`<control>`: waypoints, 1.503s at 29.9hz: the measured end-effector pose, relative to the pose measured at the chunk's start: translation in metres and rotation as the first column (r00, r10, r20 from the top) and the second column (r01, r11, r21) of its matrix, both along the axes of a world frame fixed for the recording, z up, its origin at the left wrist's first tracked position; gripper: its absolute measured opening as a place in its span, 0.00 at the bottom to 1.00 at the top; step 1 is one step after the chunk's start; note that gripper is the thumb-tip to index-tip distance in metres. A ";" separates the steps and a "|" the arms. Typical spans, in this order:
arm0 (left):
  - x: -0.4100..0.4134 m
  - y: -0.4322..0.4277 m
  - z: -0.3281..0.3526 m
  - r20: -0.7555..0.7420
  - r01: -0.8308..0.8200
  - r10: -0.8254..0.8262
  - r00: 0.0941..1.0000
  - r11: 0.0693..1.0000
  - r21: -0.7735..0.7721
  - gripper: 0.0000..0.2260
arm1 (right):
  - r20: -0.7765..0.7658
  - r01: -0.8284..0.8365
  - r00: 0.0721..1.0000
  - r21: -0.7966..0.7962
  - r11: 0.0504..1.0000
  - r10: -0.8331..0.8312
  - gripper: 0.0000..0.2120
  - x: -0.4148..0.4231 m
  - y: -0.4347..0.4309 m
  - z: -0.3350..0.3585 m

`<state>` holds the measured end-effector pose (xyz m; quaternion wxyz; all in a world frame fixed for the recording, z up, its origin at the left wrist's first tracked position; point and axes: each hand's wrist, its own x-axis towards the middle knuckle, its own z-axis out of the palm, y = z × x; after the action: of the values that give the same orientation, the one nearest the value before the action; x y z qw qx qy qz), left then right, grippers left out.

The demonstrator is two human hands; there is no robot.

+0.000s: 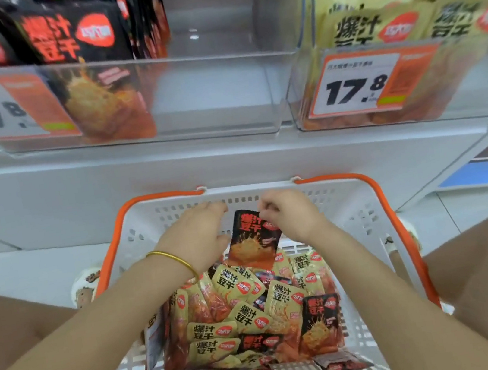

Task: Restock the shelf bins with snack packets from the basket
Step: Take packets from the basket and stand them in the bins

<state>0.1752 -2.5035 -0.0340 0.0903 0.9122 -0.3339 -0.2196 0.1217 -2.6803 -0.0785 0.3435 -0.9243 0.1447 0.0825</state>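
At frame centre, over the far end of the basket (pixel 365 198), the right hand (pixel 291 214) pinches the top edge of a black snack packet (pixel 254 240) w/ curled fingers, packet upright, its lower edge touching the pile of packets (pixel 246 317). Left hand (pixel 198 236) just beside it on the packet's left, palm down, fingers bent over toward the basket's far wall; can't tell if it grips anything. Gold bangle (pixel 173 258) on the left wrist. Pile is mostly yellow packets w/ a few black ones, filling the basket's middle; basket is white w/ orange handles, lower centre of frame, between the person's knees. Above, upper left: clear left bin (pixel 216 94) w/ black packets at its left side, its right part bare, price tag (pixel 1 113) on front. Upper right: right bin (pixel 302 97) packed w/ yellow packets, orange price tag (pixel 357 85) reading 17.8.
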 end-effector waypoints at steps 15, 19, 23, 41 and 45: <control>0.021 0.050 0.174 0.058 -0.116 0.262 0.963 0.603 -0.789 0.08 | 0.581 -0.189 0.813 0.306 0.933 -0.025 0.15 0.014 0.075 0.207; 0.040 0.060 0.226 0.142 -0.010 0.373 0.917 0.377 -0.926 0.13 | 0.822 -0.162 0.569 0.079 0.984 0.028 0.08 0.051 0.092 0.263; 0.064 0.061 0.226 0.194 -0.002 0.494 0.848 0.367 -0.930 0.07 | 0.850 -0.047 0.525 -0.018 0.999 0.040 0.08 0.077 0.102 0.270; 0.082 0.061 0.151 0.635 0.001 0.548 0.544 0.757 -0.654 0.18 | 0.200 -0.179 0.957 -0.156 0.971 0.208 0.20 0.097 0.093 0.229; 0.084 0.058 0.145 0.634 -0.063 0.478 0.609 0.825 -0.562 0.30 | -0.035 -0.384 0.923 -0.158 0.910 0.384 0.19 0.103 0.091 0.234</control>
<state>0.2593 -2.4450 0.1108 0.2030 0.9060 -0.2368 0.2862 0.2244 -2.5893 0.1559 0.2442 -0.9593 -0.0329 0.1380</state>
